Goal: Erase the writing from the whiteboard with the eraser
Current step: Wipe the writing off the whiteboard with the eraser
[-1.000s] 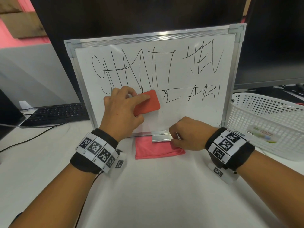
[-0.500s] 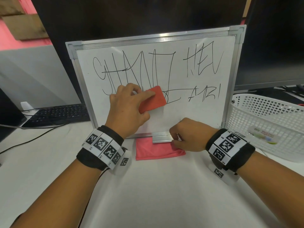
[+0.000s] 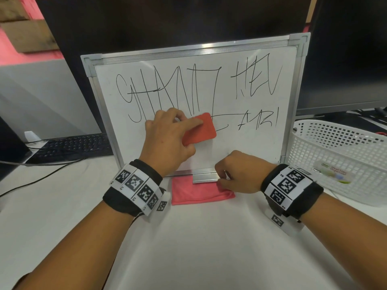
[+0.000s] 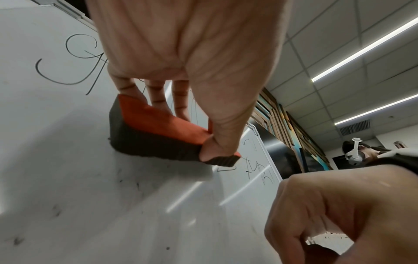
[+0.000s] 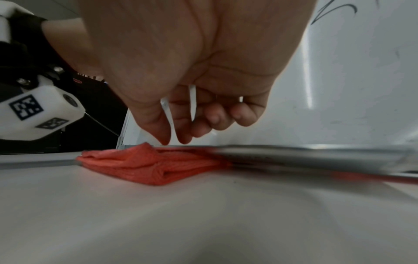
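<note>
Two hands work at a small whiteboard propped upright on a white table. The left hand grips an orange eraser — thumb on one edge, fingers on the other — its dark felt face flat against the board's lower middle, over the black scrawled writing. The right hand, fingers curled, pinches the metal tray at the board's bottom edge. A folded pink cloth lies under that tray. A white plastic basket stands just beside the board — a black keyboard sits on the far side.
</note>
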